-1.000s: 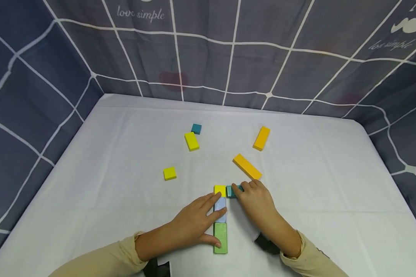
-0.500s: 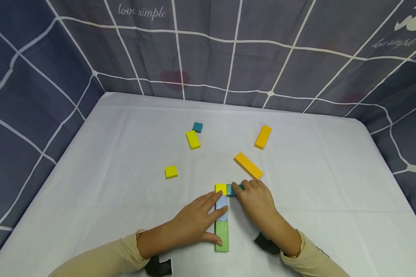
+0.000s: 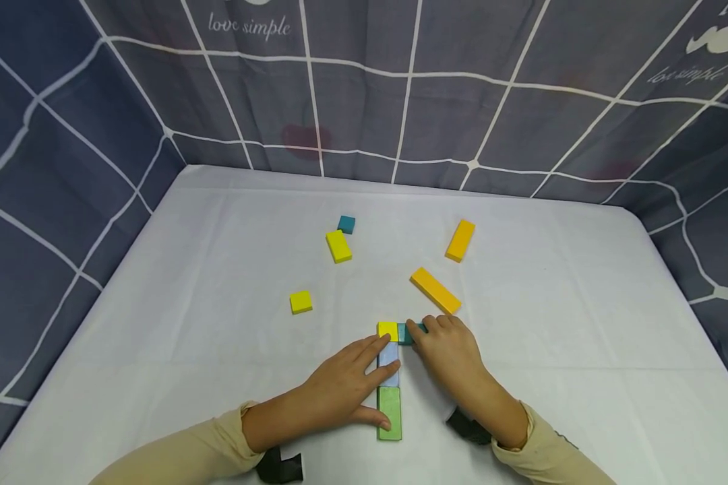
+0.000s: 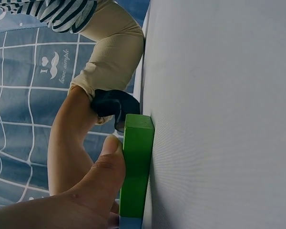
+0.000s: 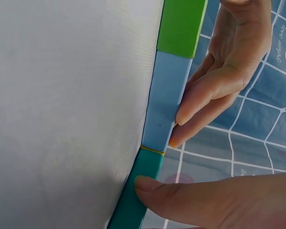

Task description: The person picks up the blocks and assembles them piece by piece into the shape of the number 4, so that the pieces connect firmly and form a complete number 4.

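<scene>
A green block (image 3: 389,416), a light blue block (image 3: 389,355) and a small yellow block (image 3: 387,330) form a straight row on the table. My left hand (image 3: 342,382) rests over this row with spread fingers, its thumb touching the green block and its fingertips on the blue and yellow ones. At the row's far end, a teal block (image 3: 404,334) sticks out to the right against the yellow block. My right hand (image 3: 451,353) pinches that teal block; in the right wrist view the thumb (image 5: 150,186) presses its near side. Its right end is hidden under my fingers.
An orange block (image 3: 435,290) lies just beyond my right hand, with another orange block (image 3: 460,240) farther back. Toward the far left are a small yellow square block (image 3: 300,302), a yellow oblong block (image 3: 338,246) and a teal cube (image 3: 346,224). Grid-patterned curtains (image 3: 364,101) enclose the white table.
The thin gap between the teal block and the yellow block has closed, with the right hand still holding the teal one. The left hand stays in place on the row.
</scene>
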The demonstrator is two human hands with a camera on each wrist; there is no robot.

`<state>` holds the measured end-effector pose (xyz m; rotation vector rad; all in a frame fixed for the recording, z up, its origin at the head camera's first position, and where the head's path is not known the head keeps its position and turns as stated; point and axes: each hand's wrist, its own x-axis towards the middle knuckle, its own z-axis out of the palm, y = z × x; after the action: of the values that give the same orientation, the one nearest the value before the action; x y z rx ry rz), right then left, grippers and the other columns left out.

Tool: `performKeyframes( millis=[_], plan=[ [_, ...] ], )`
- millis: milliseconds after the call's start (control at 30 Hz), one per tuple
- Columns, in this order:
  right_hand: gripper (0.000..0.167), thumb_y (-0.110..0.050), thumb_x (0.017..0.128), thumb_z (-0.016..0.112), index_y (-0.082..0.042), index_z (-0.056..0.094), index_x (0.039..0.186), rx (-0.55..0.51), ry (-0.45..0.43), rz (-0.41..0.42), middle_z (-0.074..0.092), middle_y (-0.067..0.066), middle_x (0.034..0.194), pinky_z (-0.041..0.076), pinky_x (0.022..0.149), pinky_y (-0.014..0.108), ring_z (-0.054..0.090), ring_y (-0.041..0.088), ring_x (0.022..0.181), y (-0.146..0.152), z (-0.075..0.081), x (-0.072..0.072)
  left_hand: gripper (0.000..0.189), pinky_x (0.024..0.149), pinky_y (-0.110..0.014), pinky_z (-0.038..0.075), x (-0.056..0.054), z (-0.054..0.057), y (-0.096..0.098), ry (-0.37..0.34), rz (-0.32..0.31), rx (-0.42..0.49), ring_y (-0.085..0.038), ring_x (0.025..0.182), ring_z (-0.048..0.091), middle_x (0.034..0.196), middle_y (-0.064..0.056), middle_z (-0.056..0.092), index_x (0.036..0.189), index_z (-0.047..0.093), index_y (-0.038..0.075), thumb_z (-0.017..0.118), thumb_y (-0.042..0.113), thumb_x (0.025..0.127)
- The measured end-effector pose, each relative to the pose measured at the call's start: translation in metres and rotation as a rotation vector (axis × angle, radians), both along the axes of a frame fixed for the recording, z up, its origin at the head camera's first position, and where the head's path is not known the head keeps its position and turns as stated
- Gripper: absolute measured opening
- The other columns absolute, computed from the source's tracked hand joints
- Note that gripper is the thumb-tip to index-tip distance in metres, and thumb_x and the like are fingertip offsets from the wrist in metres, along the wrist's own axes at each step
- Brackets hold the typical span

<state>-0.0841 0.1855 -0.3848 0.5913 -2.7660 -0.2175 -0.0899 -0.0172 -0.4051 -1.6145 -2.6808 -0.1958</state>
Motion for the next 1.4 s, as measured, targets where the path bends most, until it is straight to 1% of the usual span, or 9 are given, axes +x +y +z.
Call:
performKeyframes(
  millis=[200, 333, 433, 567, 700, 867, 967, 1067, 1400],
  plan=[
    [0.039, -0.031, 0.068, 0.078, -0.013, 0.069, 0.102, 0.003, -0.044, -0.018, 0.068, 0.005, 0.086, 0.050, 0.075, 0.034, 0.062, 0.020, 0.074, 0.000, 0.002, 0.001, 0.078, 0.105, -0.035, 0.035, 0.001, 0.000, -0.001, 0.008, -0.002, 0.000, -0.026, 0.130, 0.037, 0.144, -0.015, 0.034, 0.134, 0.047, 0.020, 0.041, 0.072, 0.077],
    [0.046, -0.041, 0.073, 0.072, -0.013, 0.066, 0.110, -0.026, -0.100, -0.042, 0.068, 0.007, 0.099, 0.050, 0.078, 0.037, 0.064, 0.022, 0.085, 0.000, 0.006, 0.004, 0.078, 0.104, -0.035, 0.036, 0.001, 0.001, -0.001, 0.000, -0.001, 0.000, -0.026, 0.129, 0.038, 0.144, -0.016, 0.033, 0.134, 0.047, 0.019, 0.041, 0.072, 0.077],
    [0.057, -0.052, 0.075, 0.065, -0.014, 0.062, 0.117, -0.043, -0.156, -0.040, 0.064, 0.008, 0.112, 0.049, 0.083, 0.039, 0.062, 0.024, 0.097, 0.001, 0.011, 0.007, 0.078, 0.104, -0.035, 0.036, 0.001, 0.001, -0.001, -0.010, 0.005, 0.009, -0.026, 0.128, 0.038, 0.143, -0.016, 0.033, 0.134, 0.047, 0.020, 0.042, 0.072, 0.076],
    [0.075, -0.065, 0.071, 0.058, -0.013, 0.055, 0.126, -0.038, -0.272, -0.024, 0.058, 0.008, 0.124, 0.047, 0.089, 0.043, 0.057, 0.026, 0.108, 0.000, 0.018, 0.013, 0.077, 0.104, -0.035, 0.036, 0.001, 0.001, 0.000, -0.023, 0.007, 0.017, -0.026, 0.128, 0.038, 0.142, -0.015, 0.034, 0.132, 0.049, 0.019, 0.044, 0.072, 0.076],
    [0.089, -0.068, 0.066, 0.058, -0.011, 0.047, 0.133, -0.025, -0.385, -0.001, 0.050, 0.011, 0.132, 0.045, 0.091, 0.045, 0.052, 0.029, 0.116, -0.004, 0.023, 0.021, 0.077, 0.105, -0.036, 0.035, 0.001, 0.002, 0.000, -0.017, 0.003, 0.015, -0.026, 0.129, 0.037, 0.143, -0.015, 0.033, 0.132, 0.049, 0.019, 0.044, 0.072, 0.076],
    [0.102, -0.071, 0.061, 0.058, -0.008, 0.038, 0.138, -0.005, -0.465, 0.027, 0.041, 0.012, 0.141, 0.043, 0.092, 0.045, 0.043, 0.030, 0.125, -0.009, 0.021, 0.027, 0.077, 0.105, -0.036, 0.035, 0.001, 0.001, -0.001, -0.001, -0.001, 0.022, -0.026, 0.129, 0.037, 0.143, -0.015, 0.033, 0.131, 0.050, 0.019, 0.045, 0.071, 0.076],
    [0.104, -0.072, 0.060, 0.058, -0.008, 0.036, 0.139, 0.001, -0.482, 0.028, 0.038, 0.012, 0.142, 0.041, 0.093, 0.044, 0.041, 0.030, 0.127, -0.011, 0.018, 0.028, 0.077, 0.105, -0.036, 0.035, 0.000, 0.000, -0.001, 0.004, -0.005, 0.026, -0.026, 0.129, 0.037, 0.142, -0.015, 0.034, 0.131, 0.051, 0.018, 0.044, 0.072, 0.076],
    [0.104, -0.072, 0.060, 0.058, -0.007, 0.037, 0.138, 0.005, -0.478, 0.033, 0.040, 0.013, 0.140, 0.042, 0.092, 0.044, 0.042, 0.031, 0.126, -0.012, 0.017, 0.028, 0.078, 0.105, -0.036, 0.034, 0.000, -0.001, -0.001, -0.004, -0.007, 0.032, -0.026, 0.130, 0.036, 0.142, -0.016, 0.033, 0.131, 0.050, 0.017, 0.045, 0.071, 0.075],
    [0.102, -0.072, 0.060, 0.059, -0.007, 0.040, 0.136, 0.002, -0.463, 0.049, 0.042, 0.014, 0.138, 0.043, 0.089, 0.043, 0.044, 0.031, 0.124, -0.012, 0.017, 0.028, 0.078, 0.105, -0.034, 0.035, 0.001, -0.001, -0.001, -0.049, 0.005, 0.041, -0.027, 0.129, 0.036, 0.141, -0.018, 0.031, 0.133, 0.048, 0.018, 0.048, 0.070, 0.074]
  ],
)
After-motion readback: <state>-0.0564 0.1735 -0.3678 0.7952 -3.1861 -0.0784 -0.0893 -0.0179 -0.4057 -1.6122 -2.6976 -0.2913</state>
